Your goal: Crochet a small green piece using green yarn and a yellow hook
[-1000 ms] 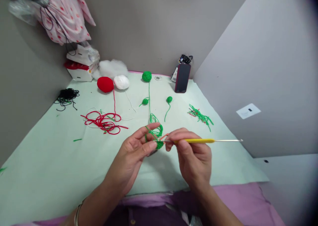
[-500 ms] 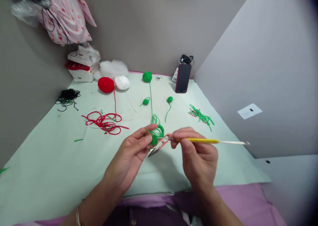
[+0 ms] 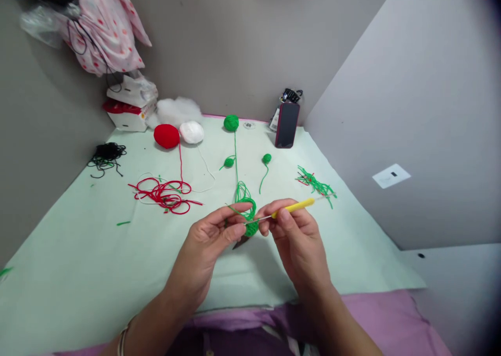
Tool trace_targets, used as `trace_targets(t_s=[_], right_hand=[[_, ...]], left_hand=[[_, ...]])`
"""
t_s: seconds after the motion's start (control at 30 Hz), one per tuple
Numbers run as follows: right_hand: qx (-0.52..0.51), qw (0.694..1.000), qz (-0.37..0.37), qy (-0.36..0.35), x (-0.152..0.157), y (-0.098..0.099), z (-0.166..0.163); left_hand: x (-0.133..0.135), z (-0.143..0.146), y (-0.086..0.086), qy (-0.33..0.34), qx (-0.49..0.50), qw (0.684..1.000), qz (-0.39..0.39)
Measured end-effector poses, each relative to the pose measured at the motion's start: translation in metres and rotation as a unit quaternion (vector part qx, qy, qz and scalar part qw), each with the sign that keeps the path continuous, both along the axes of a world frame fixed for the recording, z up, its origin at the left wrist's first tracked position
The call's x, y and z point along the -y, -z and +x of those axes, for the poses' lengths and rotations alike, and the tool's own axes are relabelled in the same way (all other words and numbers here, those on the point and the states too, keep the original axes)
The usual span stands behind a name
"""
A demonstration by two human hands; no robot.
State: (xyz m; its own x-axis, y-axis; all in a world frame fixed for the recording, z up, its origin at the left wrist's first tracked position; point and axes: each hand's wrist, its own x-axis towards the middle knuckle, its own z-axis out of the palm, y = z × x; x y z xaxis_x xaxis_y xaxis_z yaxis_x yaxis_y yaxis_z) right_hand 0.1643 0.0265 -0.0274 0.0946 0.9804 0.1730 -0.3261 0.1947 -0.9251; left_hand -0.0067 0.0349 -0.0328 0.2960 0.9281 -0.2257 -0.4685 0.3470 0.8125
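Observation:
In my right hand (image 3: 299, 236) is a crochet hook (image 3: 293, 208) with a yellow grip, pinched between thumb and fingers. Its thin metal shaft points left to the small green crochet piece (image 3: 251, 227). My left hand (image 3: 215, 230) is closed at the fingertips on the edge of that piece, where the hook's tip meets it. Green yarn (image 3: 245, 194) loops behind the fingers and runs back to a green yarn ball (image 3: 231, 122). Scissors (image 3: 240, 242) lie mostly hidden beneath the work.
Two small green crocheted pieces (image 3: 229, 161) lie beyond the hands. Tangled red yarn (image 3: 164, 195), a red yarn ball (image 3: 166, 136) and a white yarn ball (image 3: 191, 132) are left. A phone (image 3: 287, 126) stands at the back; green yarn scraps (image 3: 316, 184) lie right.
My right hand has moved left, closer to my left hand, and the hook's back end now tilts upward. The green piece has turned and sits slightly further right.

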Motion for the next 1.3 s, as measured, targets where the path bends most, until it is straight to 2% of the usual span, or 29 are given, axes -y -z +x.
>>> trace_targets(t_s=[0.1, 0.2, 0.4, 0.63, 0.7, 0.77, 0.83, 0.93, 1.1, 1.17, 1.2, 1.23, 1.27, 1.3], right_hand=[[-0.008, 1.000, -0.008, -0.018, 0.000, -0.002, 0.001], [0.011, 0.999, 0.024, -0.019, 0.003, 0.000, 0.002], [0.131, 0.985, 0.100, 0.043, 0.015, 0.004, 0.003], [0.182, 0.972, 0.143, 0.047, 0.014, -0.001, 0.005], [0.224, 0.959, 0.166, 0.050, 0.015, -0.004, 0.006], [0.298, 0.927, 0.221, 0.061, 0.019, -0.005, 0.005], [0.390, 0.871, 0.285, 0.088, 0.023, -0.005, 0.003], [0.483, 0.795, 0.338, 0.142, 0.028, 0.000, -0.001], [0.535, 0.721, 0.388, 0.209, 0.024, 0.016, -0.005], [0.554, 0.697, 0.402, 0.214, 0.021, 0.020, -0.004], [0.554, 0.696, 0.406, 0.211, 0.020, 0.021, -0.003], [0.540, 0.708, 0.405, 0.206, 0.019, 0.021, -0.002], [0.510, 0.737, 0.397, 0.198, 0.019, 0.021, -0.001], [0.466, 0.780, 0.374, 0.185, 0.020, 0.019, -0.001]], left_hand=[[0.000, 0.000, -0.001, -0.010, -0.015, 1.000, 0.015], [0.001, 0.000, -0.002, -0.019, -0.026, 0.999, 0.027], [0.004, 0.000, 0.000, -0.029, -0.033, 0.997, 0.057], [0.006, 0.001, 0.005, -0.064, -0.105, 0.987, 0.108], [0.007, 0.001, 0.004, -0.083, -0.132, 0.980, 0.121], [0.008, 0.001, 0.003, -0.114, -0.157, 0.970, 0.144], [0.007, 0.001, 0.002, -0.136, -0.170, 0.964, 0.154], [0.006, 0.002, 0.004, -0.118, -0.146, 0.975, 0.119], [0.007, 0.007, 0.004, -0.084, -0.036, 0.994, 0.059], [0.008, 0.008, 0.001, -0.044, 0.026, 0.999, 0.012], [0.007, 0.008, -0.001, -0.014, 0.061, 0.998, -0.020], [0.006, 0.007, -0.003, 0.017, 0.093, 0.994, -0.051], [0.004, 0.006, -0.005, 0.039, 0.116, 0.990, -0.077], [0.003, 0.004, -0.006, 0.049, 0.127, 0.986, -0.093]])
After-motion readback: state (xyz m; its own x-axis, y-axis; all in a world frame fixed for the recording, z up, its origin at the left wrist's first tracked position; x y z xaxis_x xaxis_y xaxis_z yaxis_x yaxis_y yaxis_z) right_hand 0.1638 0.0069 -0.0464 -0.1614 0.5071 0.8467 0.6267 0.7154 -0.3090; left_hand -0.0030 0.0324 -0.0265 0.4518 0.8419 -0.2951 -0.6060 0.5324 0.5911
